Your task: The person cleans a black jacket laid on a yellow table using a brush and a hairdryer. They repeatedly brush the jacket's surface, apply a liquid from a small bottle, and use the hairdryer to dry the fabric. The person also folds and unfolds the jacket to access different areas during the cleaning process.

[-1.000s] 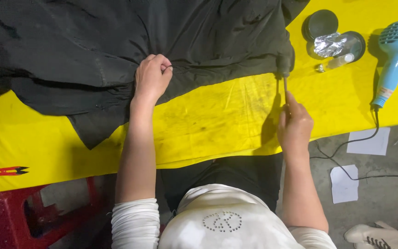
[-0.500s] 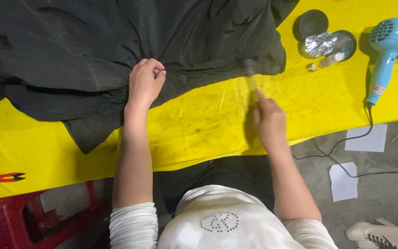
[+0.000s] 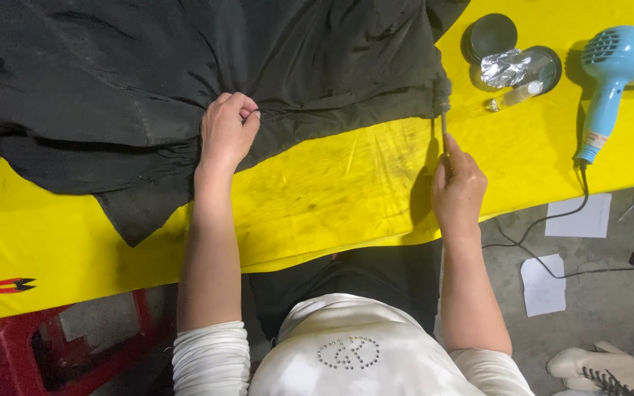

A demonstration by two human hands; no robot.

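A large black garment [image 3: 185,81] lies spread over a yellow table [image 3: 332,198]. My left hand [image 3: 227,132] pinches the garment's lower hem in a closed fist, bunching the fabric. My right hand [image 3: 458,187] grips a thin metal tool [image 3: 445,128] whose tip touches the garment's right hem corner. The tool's handle is hidden inside my fingers.
A blue hair dryer [image 3: 614,84] lies at the right, its cord trailing to the floor. Two round dark lids [image 3: 489,37], crumpled foil [image 3: 504,70] and a small vial [image 3: 519,94] sit beside it. Red thread snips [image 3: 1,286] rest at the left edge. A red stool [image 3: 60,352] stands below.
My right hand swung left along the hem with the tool, then came back right to the garment's corner. My left hand stayed clenched on the hem.
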